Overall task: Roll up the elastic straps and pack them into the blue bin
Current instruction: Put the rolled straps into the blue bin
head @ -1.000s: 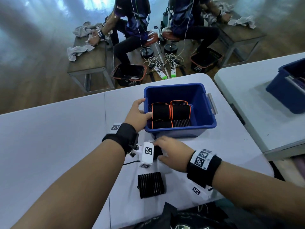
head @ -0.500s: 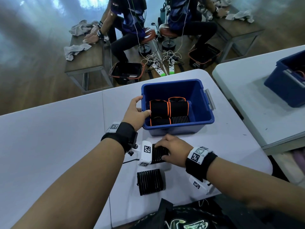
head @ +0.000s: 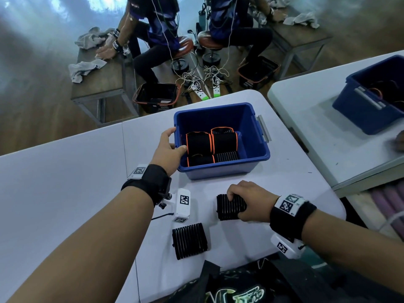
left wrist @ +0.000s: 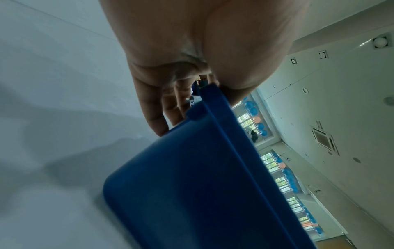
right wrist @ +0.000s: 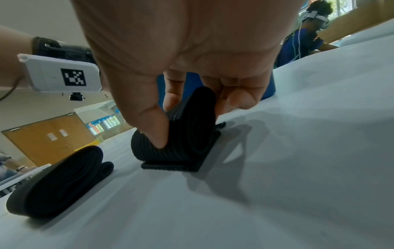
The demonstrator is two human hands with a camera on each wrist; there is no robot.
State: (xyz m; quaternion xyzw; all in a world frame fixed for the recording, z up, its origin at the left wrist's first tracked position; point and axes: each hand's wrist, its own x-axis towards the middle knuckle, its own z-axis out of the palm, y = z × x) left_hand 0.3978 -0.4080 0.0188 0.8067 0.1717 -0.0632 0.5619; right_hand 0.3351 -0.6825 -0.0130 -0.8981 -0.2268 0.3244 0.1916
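Observation:
The blue bin (head: 258, 147) stands on the white table and holds several rolled black straps (head: 199, 143), some edged in orange. My left hand (head: 169, 147) grips the bin's near-left rim (left wrist: 215, 107), thumb inside and fingers outside. In front of the bin my right hand (head: 247, 200) pinches a rolled black ribbed strap (head: 229, 207) (right wrist: 187, 134) that rests on the table, its loose end flat underneath. A second rolled black strap (head: 189, 240) (right wrist: 57, 182) lies on the table nearer to me, untouched.
The white table (head: 65, 182) runs left of the bin. A second table at the right carries another blue bin (head: 371, 99). A dark bag (head: 240, 287) lies at the near table edge. Two people sit at benches beyond the table.
My right hand has moved to the right with the rolled strap, away from my left wrist. My left hand has stayed on the bin's rim.

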